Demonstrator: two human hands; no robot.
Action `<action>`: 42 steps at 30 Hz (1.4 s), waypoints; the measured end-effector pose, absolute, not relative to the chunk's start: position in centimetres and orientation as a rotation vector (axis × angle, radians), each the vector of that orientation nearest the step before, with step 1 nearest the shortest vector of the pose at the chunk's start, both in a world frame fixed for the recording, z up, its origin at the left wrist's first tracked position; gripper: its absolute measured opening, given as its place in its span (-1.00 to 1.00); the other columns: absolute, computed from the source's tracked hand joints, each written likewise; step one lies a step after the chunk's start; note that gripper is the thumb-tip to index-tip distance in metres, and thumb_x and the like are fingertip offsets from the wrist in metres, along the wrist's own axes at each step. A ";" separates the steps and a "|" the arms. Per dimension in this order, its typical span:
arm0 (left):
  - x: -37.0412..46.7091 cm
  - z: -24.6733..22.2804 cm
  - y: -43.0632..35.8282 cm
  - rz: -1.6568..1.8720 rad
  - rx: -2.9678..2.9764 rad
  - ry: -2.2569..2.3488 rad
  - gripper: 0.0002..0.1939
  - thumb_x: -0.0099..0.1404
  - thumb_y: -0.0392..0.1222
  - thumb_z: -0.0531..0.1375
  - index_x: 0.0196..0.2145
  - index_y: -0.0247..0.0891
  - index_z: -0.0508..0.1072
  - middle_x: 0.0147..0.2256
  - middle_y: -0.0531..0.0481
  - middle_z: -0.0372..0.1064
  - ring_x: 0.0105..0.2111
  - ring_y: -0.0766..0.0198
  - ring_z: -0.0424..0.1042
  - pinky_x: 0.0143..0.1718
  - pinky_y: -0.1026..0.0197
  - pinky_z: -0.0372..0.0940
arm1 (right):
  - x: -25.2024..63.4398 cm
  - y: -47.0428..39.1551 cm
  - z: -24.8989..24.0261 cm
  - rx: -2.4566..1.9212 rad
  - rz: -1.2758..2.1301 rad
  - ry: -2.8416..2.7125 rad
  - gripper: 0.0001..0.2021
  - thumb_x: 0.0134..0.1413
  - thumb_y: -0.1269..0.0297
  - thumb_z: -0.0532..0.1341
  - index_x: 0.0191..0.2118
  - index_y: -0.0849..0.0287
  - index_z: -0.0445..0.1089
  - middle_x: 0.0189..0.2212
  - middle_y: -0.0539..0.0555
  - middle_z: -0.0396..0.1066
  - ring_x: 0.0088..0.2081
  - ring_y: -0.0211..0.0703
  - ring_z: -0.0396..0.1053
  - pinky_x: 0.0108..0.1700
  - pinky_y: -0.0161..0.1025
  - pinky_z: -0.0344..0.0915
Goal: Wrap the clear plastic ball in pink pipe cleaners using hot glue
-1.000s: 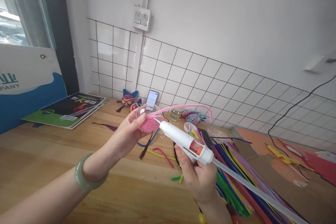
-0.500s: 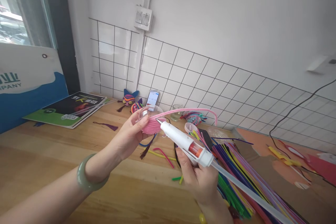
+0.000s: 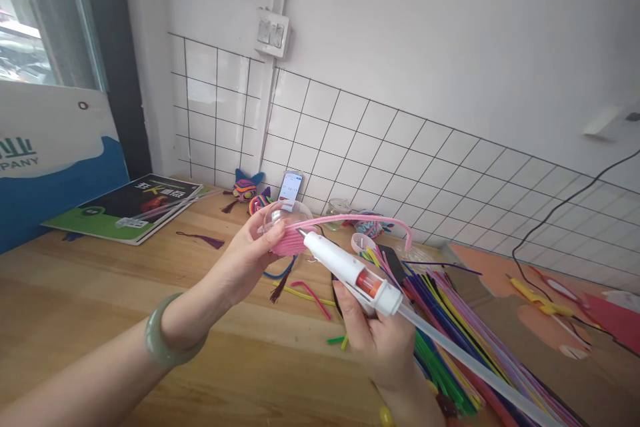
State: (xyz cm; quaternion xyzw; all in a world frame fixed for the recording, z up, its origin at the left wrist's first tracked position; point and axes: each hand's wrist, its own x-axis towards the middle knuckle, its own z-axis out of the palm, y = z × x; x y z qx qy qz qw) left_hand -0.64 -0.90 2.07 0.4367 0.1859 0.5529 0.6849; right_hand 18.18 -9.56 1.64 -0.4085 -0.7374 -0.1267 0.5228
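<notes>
My left hand (image 3: 255, 240) is closed around a clear plastic ball (image 3: 295, 212) whose lower part is wrapped in rows of pink pipe cleaner (image 3: 289, 244). A loose pink pipe cleaner end (image 3: 370, 218) sticks out to the right and bends down at its tip. My right hand (image 3: 380, 340) grips a white hot glue gun (image 3: 340, 263) with a long glue stick (image 3: 465, 357) in its back. The gun's metal nozzle is at the pink rows, close to my left thumb. Whether glue is coming out I cannot tell.
Many coloured pipe cleaners (image 3: 450, 320) lie at the right. Behind the ball stand a phone (image 3: 291, 187), a glass jar (image 3: 339, 212) and a blue-eared craft figure (image 3: 245, 188). A magazine (image 3: 135, 210) lies left, a yellow glue gun (image 3: 540, 300) far right.
The ball has tilted slightly, showing more of its clear top. The loose pink end has dropped a little, and the glue gun has shifted slightly left.
</notes>
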 end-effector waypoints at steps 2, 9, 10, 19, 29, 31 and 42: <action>-0.6 2.2 -0.9 1.251 0.987 0.423 -0.36 0.11 -0.02 0.40 0.11 -0.17 0.34 -0.03 -0.16 0.43 -0.07 0.08 0.41 -0.06 0.09 0.30 | 18.2 -9.5 1.8 -0.983 -0.306 -1.765 -0.75 0.20 0.39 0.23 0.00 0.22 0.37 -0.30 0.11 0.57 -0.36 -0.10 0.56 -0.32 -0.28 0.50; -0.6 2.2 -0.9 1.259 0.980 0.437 -0.35 0.10 -0.01 0.40 0.11 -0.17 0.36 -0.03 -0.16 0.44 -0.07 0.07 0.41 -0.04 0.07 0.28 | 18.4 -9.7 1.9 -1.020 -0.296 -1.765 -0.77 0.21 0.35 0.22 -0.02 0.20 0.39 -0.33 0.11 0.57 -0.39 -0.09 0.55 -0.38 -0.28 0.49; -0.6 2.2 -0.9 1.257 0.984 0.438 -0.35 0.10 -0.01 0.40 0.11 -0.17 0.35 -0.04 -0.17 0.45 -0.07 0.07 0.41 -0.04 0.07 0.28 | 18.4 -9.7 1.9 -1.024 -0.318 -1.764 -0.77 0.21 0.34 0.22 -0.03 0.21 0.40 -0.30 0.13 0.58 -0.34 -0.07 0.56 -0.37 -0.27 0.50; -0.5 2.1 -0.8 1.253 0.992 0.437 -0.35 0.11 -0.01 0.40 0.13 -0.17 0.36 -0.03 -0.15 0.45 -0.07 0.08 0.42 -0.04 0.09 0.28 | 18.3 -9.7 1.9 -1.029 -0.299 -1.759 -0.75 0.20 0.34 0.22 -0.01 0.19 0.40 -0.33 0.11 0.58 -0.41 -0.10 0.55 -0.35 -0.26 0.52; -0.6 1.7 -0.6 1.253 0.976 0.425 -0.41 0.17 -0.05 0.37 0.13 -0.12 0.37 0.01 -0.14 0.45 -0.03 0.08 0.43 -0.03 0.09 0.29 | 18.3 -9.7 2.0 -1.041 -0.319 -1.758 -0.78 0.21 0.33 0.21 -0.04 0.18 0.42 -0.34 0.13 0.58 -0.38 -0.06 0.55 -0.43 -0.25 0.51; -0.6 1.8 -0.6 1.256 0.979 0.426 -0.41 0.17 -0.05 0.37 0.13 -0.13 0.37 0.00 -0.13 0.46 -0.04 0.07 0.44 -0.04 0.09 0.30 | 18.3 -9.8 2.0 -1.059 -0.331 -1.752 -0.81 0.19 0.32 0.23 -0.08 0.18 0.43 -0.35 0.13 0.58 -0.36 -0.04 0.56 -0.46 -0.27 0.48; -0.6 1.7 -0.6 1.248 0.997 0.422 -0.38 0.17 -0.04 0.37 0.15 -0.12 0.34 0.01 -0.14 0.45 -0.01 0.05 0.42 -0.03 0.07 0.30 | 18.3 -9.8 2.2 -1.017 -0.301 -1.768 -0.75 0.20 0.37 0.22 0.00 0.17 0.38 -0.34 0.11 0.56 -0.47 -0.13 0.50 -0.46 -0.26 0.47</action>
